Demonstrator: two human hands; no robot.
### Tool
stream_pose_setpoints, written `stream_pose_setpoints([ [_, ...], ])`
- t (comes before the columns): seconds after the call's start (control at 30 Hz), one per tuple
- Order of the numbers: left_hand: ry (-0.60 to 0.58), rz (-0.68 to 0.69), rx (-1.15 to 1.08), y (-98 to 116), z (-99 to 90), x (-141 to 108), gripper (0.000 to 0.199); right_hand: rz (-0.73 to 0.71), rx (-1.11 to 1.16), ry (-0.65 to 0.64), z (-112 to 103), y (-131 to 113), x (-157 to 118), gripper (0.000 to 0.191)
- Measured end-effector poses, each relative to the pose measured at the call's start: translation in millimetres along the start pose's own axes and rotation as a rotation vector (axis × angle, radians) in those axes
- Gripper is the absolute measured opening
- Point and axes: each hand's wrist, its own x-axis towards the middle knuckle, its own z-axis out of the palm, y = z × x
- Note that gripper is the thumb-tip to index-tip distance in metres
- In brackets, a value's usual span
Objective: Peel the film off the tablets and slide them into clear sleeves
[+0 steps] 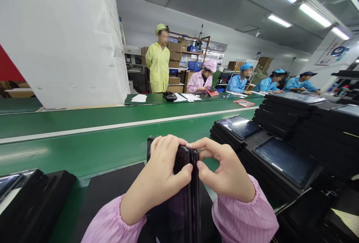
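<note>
Tablet pair: two slim black tablets stood on edge, side by side and nearly touching, over the middle of the table's near edge; their lower ends ran out of view.
Left tablet: its dark glossy face was turned partly toward the viewer.
Right tablet: it showed mainly its narrow rim.
Left hand: it was clamped on the left tablet, fingers over the top, thumb against the rim.
Right hand: it was closed on the right tablet, thumb at the side, index fingertip at the adjoining top corners.
Black sheet: it lay below the hands, along the near edge of the green table.
Left tray stack: black trays occupied the near left corner.
Right tray stacks: black trays rose along the right edge; a screen-up tablet lay on a nearer one.
Red-bordered sheet: it lay toward the far edge, right of centre.
Far bench: it carried white papers.
Personnel: a person in yellow stood behind the far bench; a person in pink sat nearby.
</note>
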Motion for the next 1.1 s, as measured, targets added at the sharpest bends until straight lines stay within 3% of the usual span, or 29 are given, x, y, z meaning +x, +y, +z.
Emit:
stream_pose_setpoints([
  [0.27, 0.000, 0.000, -0.003, 0.2, 1.5, 0.7, 0.020, 0.037, 0.044, -0.108, -6.8, -1.6, -3.5, 0.039],
  [0.43, -0.031, 0.022, -0.047, -1.0, 0.7, 0.7, 0.021, 0.032, 0.071, -0.020, -2.0, 1.9, -1.0, 0.023],
  [0.63, -0.068, -0.007, -0.182, -9.8, -3.8, 3.0, 0.021, 0.035, 0.318, 0.112, 20.3, 16.9, -2.7, 0.018],
  [0.8, -0.103, 0.003, -0.283, -15.3, -6.4, 4.8, 0.022, 0.005, 0.467, 0.085, 26.0, 20.8, -6.3, 0.024],
  [1.1, -0.131, 0.036, -0.335, -14.4, -7.4, 3.8, 0.023, -0.039, 0.488, 0.054, 26.8, 14.3, -7.5, 0.037],
])
